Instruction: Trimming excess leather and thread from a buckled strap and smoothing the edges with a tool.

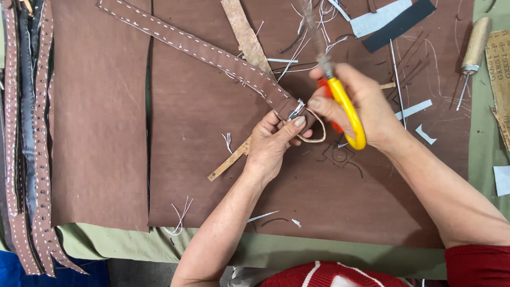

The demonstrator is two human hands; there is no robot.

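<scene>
Strap [212, 53] runs diagonally from upper left to left hand [273, 143].

Light was bright and even — soft, diffuse, apparently from overhead — and shadows under the forearms stayed faint. No glare showed on the matte brown leather sheet [101, 133]. Focus held sharp throughout, except the motion-blurred scissors [334, 90] — their blades smeared.

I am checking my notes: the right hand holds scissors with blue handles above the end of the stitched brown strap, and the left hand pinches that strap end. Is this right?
One detail is wrong. In the head view, the scissors in the right hand have yellow and orange handles, not blue. The rest holds: the left hand pinches the end of the stitched brown strap.
</scene>
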